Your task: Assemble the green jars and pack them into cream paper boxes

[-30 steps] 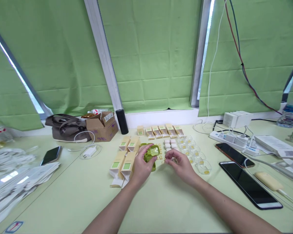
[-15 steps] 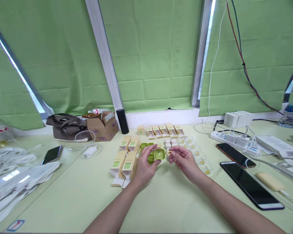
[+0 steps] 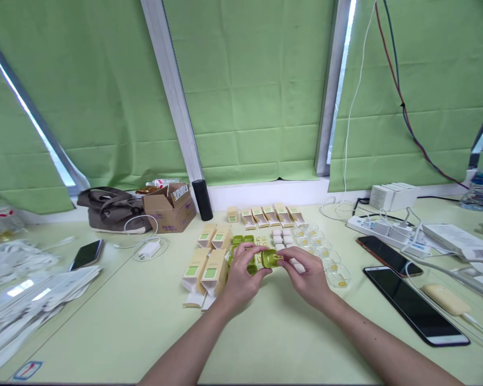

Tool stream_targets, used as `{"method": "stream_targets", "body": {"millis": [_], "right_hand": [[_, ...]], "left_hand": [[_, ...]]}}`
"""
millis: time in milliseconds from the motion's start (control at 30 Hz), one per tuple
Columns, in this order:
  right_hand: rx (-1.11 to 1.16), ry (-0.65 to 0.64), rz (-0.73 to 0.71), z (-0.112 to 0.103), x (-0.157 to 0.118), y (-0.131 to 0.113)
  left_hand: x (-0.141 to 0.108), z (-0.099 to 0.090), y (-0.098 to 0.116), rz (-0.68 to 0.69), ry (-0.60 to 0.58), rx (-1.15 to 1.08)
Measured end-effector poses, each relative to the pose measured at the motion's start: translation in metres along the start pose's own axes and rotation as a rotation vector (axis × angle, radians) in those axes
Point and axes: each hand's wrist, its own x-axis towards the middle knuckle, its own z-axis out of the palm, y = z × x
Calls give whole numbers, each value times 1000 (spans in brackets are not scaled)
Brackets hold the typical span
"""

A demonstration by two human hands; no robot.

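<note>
Head view: left hand (image 3: 241,276) gripping green cup (image 3: 269,259), right of cartons (image 3: 194,264); right hand (image 3: 306,272) pinching yellow piece (image 3: 278,257) at cup. Cup looks light, stiff, perhaps slippery; best held by rim.

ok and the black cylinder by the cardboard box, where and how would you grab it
I'd grip the black cylinder around its middle, coming from the front right: it stands upright, tall and narrow, and the cardboard box sits close on its left.
</note>
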Motion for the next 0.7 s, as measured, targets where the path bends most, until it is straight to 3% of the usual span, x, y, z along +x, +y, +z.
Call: {"method": "stream_targets", "body": {"millis": [367, 700], "right_hand": [[-345, -33, -340, -3, 3, 6], [-549, -74, -434, -2, 5, 3]], "left_hand": [[-2, 0, 0, 248, -9, 130], [-2, 0, -1, 350, -10, 173]]}}
